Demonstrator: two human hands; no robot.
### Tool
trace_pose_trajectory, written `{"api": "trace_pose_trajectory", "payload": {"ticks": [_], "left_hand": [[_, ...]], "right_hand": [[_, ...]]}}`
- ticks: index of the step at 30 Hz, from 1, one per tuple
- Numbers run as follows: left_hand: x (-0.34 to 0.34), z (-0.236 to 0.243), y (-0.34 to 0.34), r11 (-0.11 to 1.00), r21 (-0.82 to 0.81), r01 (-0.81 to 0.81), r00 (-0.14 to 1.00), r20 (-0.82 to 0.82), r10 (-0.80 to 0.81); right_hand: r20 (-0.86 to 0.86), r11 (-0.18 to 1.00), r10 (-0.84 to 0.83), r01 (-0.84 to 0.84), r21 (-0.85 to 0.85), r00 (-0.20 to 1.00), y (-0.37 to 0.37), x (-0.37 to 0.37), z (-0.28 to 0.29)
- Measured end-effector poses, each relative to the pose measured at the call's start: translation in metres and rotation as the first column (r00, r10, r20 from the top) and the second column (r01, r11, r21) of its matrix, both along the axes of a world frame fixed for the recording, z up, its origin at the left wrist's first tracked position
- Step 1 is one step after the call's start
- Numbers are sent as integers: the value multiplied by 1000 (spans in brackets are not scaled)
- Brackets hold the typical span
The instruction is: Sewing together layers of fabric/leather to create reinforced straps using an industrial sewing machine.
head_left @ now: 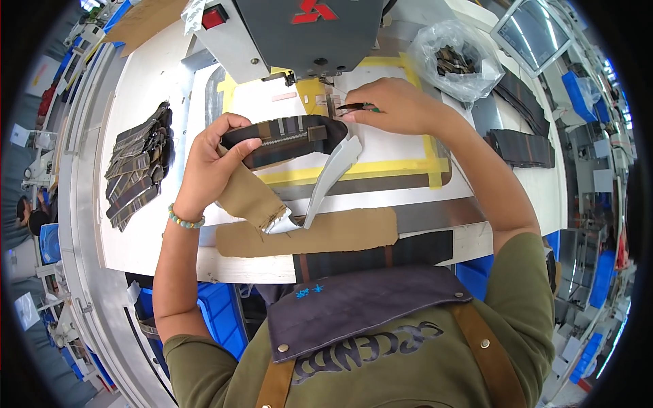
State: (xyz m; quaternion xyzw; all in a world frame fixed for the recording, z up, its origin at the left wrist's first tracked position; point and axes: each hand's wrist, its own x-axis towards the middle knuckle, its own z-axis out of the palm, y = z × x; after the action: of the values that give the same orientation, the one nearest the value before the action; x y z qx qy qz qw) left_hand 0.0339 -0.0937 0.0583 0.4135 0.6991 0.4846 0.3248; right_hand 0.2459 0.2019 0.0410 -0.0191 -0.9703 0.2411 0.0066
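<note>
My left hand (214, 160) grips a dark plaid fabric piece (286, 129) with a zipper and a small brown tab, held over the white work plate. Tan fabric (248, 194) hangs from beneath it, along with a curved white strip (330, 173). My right hand (391, 105) is closed on black-and-green thread snips (357, 107), their blades at the plaid piece's right end, just below the machine's needle area. Yellow tape (428, 156) borders the plate.
A sewing machine head (299, 37) overhangs the plate. Plaid pieces are piled left (136, 163) and lie right (517, 146). A bag of small pieces (456, 61) and a screen (530, 34) stand back right. Tan card (306, 231) lies near the front edge; blue bins (221, 319) sit below.
</note>
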Motion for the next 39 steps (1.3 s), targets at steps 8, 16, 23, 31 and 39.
{"api": "trace_pose_trajectory", "payload": {"ticks": [8,16,23,31,39], "left_hand": [[-9,-11,5,1000,15,-22,999,43,22],[-9,-10,7,999,43,4,1000,-23,-3],[-14,-14,6,998,58,9,1000,4,-9],[-12,-8,4,995,97,7,990,142,-20],[-5,-7,10,987,161,1,972,233,-39]], "right_hand": [[-127,960,-54,86,267,990,-15,4,-5],[-128,999,20,-17,28,992,2,15,1],[-125,957,-50,84,278,991,-14,10,-5],[-99,938,-155,178,298,983,-5,18,11],[-378,980,-184,198,-1,907,-7,26,5]]}}
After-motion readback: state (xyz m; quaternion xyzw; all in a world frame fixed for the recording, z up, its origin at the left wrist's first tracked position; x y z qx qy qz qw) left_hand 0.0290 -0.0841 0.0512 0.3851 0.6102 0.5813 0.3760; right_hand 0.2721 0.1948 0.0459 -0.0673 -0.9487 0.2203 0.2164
